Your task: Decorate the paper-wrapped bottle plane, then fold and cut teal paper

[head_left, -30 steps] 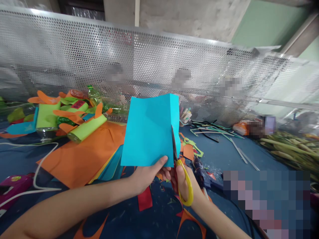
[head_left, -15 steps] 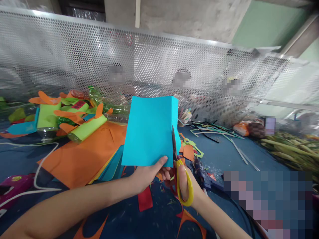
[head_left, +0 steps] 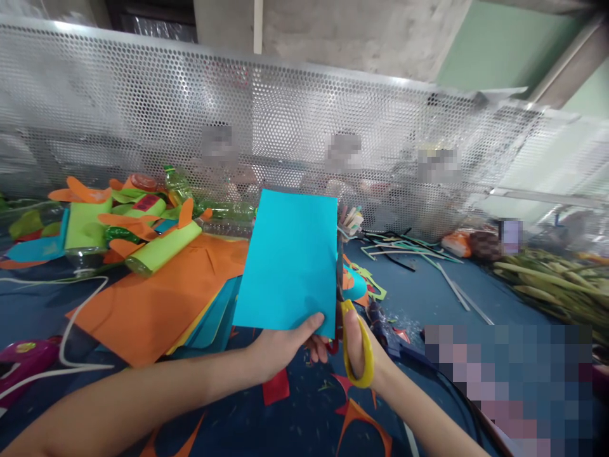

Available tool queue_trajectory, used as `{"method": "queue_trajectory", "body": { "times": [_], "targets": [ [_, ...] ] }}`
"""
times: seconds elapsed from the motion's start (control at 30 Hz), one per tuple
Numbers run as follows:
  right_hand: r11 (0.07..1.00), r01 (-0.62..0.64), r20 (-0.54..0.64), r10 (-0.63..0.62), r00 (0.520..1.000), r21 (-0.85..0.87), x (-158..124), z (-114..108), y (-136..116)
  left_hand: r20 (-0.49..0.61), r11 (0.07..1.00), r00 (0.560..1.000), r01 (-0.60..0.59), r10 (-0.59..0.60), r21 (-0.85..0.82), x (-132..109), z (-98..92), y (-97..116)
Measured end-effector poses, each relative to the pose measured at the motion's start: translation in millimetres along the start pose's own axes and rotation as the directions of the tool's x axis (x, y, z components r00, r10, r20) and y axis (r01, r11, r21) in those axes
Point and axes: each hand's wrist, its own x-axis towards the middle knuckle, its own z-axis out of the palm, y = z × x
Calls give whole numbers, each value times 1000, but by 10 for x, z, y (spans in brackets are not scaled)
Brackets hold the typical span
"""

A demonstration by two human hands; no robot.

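Note:
A blue paper sheet (head_left: 290,260) stands upright in front of me, pinched at its lower right corner by my left hand (head_left: 295,343), thumb on the near face. Closed round the handles of yellow-handled scissors (head_left: 366,355), my right hand (head_left: 359,349) is just right of the sheet. The dark scissor blades point up along the sheet's right edge. A curved blue piece (head_left: 354,283) shows to the right of the blades, over orange and green scraps.
Orange sheets (head_left: 147,311) and wrapped bottles (head_left: 164,247) lie at left, near a magenta tool (head_left: 31,368) with a white cord. A dark glue gun (head_left: 387,333), thin strips (head_left: 442,279) and a perforated metal screen (head_left: 285,120) are also in view.
The sheet has tilted and its narrow right-hand strip has come away, with a blue piece now lower at the right. The scissors have shifted slightly right.

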Motion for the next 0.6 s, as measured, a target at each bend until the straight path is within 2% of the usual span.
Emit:
{"method": "queue_trajectory", "body": {
  "times": [0.4, 0.6],
  "targets": [
    [987, -73, 28, 70, 997, 142, -15, 21, 32, -1, 993, 1000, -24, 24, 116, -42, 10, 25],
    [956, -129, -1, 134, 991, 265, -33, 103, -6, -13, 995, 999, -31, 32, 96, -57, 33, -12]
  ]
}}
